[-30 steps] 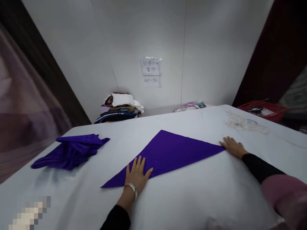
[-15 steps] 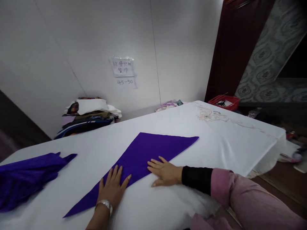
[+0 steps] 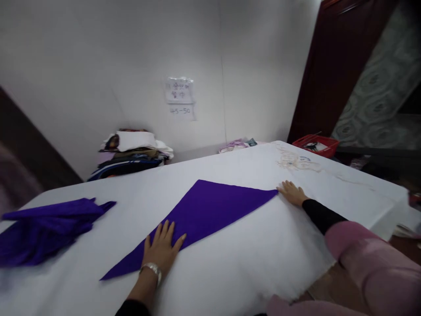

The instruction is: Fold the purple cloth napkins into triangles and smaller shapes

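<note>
— Where are the hands right now?

— I'm seeing the left hand (image 3: 162,250) lying palm down with its fingers spread, pressing on the near edge of the purple triangle (image 3: 210,206) towards its lower left tip. The right hand (image 3: 291,193) is flat and open too, and its fingers are resting at the triangle's far right tip.

— Half a second ago it was closer in, wasn't it?

— Yes, it was lying beside the left hand on the middle of that edge. It's been sliding outwards along the cloth since then, and the left hand hasn't moved. I'm judging that the long edge is being pressed out, because the triangle is lying smooth on the white table cover (image 3: 250,259).

— What else is nearby?

— The bunched purple cloth (image 3: 42,226) is sitting well apart on the left, and nothing is touching it.
</note>
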{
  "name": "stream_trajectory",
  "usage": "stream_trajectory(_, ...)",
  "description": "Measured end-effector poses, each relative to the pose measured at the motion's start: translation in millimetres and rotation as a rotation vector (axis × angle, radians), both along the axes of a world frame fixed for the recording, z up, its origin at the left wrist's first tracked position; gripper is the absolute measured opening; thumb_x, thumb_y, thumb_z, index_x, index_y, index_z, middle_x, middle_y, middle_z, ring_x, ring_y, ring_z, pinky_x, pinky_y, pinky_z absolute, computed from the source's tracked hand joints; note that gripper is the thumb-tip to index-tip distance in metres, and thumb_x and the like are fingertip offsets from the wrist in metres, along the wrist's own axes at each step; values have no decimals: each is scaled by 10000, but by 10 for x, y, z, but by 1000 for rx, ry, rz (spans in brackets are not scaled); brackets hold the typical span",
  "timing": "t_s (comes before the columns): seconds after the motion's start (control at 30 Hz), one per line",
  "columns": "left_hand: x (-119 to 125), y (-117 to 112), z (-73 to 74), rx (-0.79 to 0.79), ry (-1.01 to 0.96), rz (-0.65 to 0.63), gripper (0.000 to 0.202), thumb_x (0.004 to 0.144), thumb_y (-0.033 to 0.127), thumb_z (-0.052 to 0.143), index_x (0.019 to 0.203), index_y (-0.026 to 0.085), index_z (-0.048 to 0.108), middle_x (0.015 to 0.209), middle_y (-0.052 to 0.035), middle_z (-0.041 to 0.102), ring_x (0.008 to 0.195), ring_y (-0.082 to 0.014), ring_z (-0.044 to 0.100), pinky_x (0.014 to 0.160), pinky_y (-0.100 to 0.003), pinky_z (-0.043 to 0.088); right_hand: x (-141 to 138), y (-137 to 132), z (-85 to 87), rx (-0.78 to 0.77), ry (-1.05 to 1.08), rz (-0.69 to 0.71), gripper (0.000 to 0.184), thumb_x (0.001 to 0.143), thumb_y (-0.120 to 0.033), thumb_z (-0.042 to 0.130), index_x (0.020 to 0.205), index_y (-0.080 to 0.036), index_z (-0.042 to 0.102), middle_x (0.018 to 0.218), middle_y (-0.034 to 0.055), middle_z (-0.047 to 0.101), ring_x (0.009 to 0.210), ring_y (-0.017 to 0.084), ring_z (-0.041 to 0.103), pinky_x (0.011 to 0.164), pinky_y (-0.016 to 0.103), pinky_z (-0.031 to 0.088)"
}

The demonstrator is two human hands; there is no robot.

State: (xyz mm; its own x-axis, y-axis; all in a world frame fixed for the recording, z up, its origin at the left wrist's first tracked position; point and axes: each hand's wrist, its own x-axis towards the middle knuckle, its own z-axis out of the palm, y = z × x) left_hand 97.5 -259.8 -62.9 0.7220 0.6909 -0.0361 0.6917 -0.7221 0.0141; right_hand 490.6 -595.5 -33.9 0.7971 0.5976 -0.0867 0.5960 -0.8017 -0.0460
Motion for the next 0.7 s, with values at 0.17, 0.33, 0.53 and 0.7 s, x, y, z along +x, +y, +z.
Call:
stream_trajectory(0.17,-11,-132,89,-9,-33,1,710,839,624,236,1406,198,263,1495,-58,195,1373,-254,121,1081,-520,115,-688,759,-93,189,-3,372,646,898,-540,206,1436,-183,204,1498,88,154,1368,255,85,1078,500,111)
stream_trajectory(0.33,-40,-181,104,-56,-43,-6,724,840,644,191,1410,200,248,1498,-60,190,1374,-258,112,1085,-526,106,-1933,1732,-68,237,189,875,703,873,-632,183,1438,-215,191,1498,69,140,1370,240,78,1085,498,82)
stream_trajectory(0.53,-68,-192,70,-74,-33,-25,679,859,590,220,1416,203,223,1504,-56,172,1378,-249,89,1087,-530,93,-2545,2311,-174,240,224,1115,742,860,-649,211,1439,-183,187,1484,103,187,1366,260,108,1077,522,67)
stream_trajectory(0.7,-66,-174,36,-96,-37,-43,685,856,586,243,1425,208,184,1511,-52,147,1381,-250,57,1087,-536,74,-2517,2329,-363,268,168,1128,735,874,-615,230,1444,-160,138,1477,96,219,1364,246,129,1081,511,88)
